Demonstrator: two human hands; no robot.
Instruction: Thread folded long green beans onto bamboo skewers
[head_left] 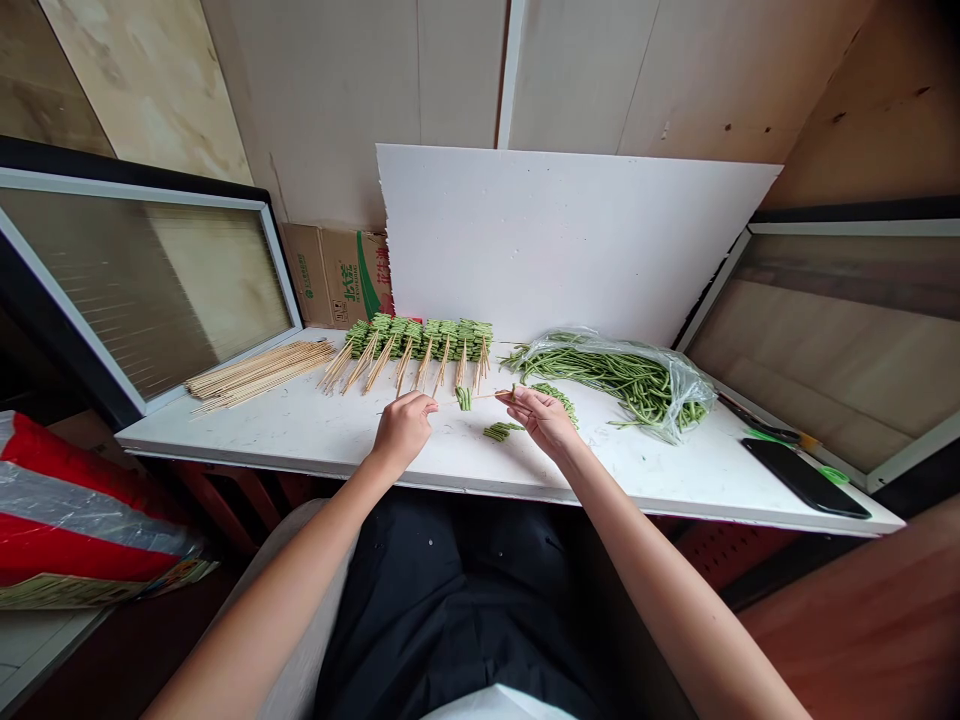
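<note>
A white table (315, 430) stands against pale plywood walls (330, 90), a white board (570, 240) propped behind it, framed panels (142, 280) leaning on either side.

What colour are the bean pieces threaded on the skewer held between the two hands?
Green, on a pale wooden skewer; the bean pieces show best in the head view.

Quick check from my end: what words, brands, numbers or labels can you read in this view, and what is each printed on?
Cardboard box: green Chinese characters on a white and green panel, plus a small green logo with print beside it; all too small and blurred to quote.
Red and silver bag: printed strip along its lower edge, unreadable.
Black phone: no text visible.
</note>
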